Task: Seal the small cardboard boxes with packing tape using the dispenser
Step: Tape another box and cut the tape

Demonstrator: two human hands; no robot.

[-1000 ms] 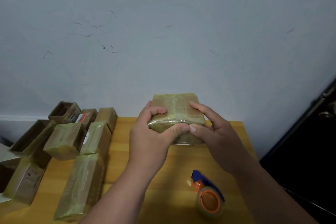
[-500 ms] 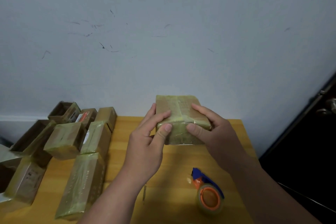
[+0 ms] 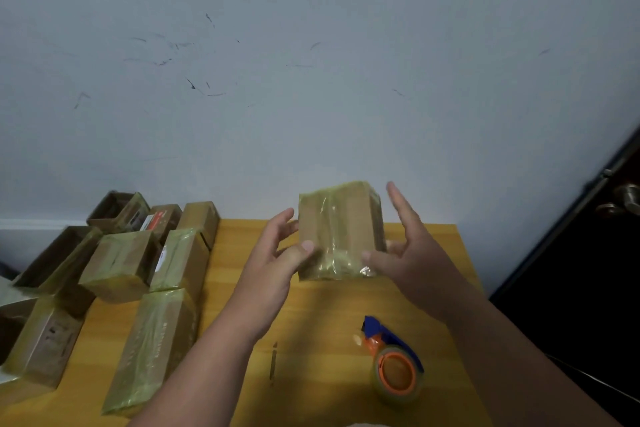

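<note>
Cardboard box [image 3: 341, 230] looks fully taped, held above the counter [image 3: 329, 315] between both hands; left [image 3: 277, 262] and right [image 3: 410, 253] fingers straight, just pressing. Dispenser [image 3: 394, 362] idle; open boxes [image 3: 59, 255] at left remain.

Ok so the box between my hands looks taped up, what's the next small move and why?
Probably set the box down with the taped boxes at the table's left. Tape already wraps it, both the left hand and right hand have straight fingers, and the dispenser lies untouched.
</note>
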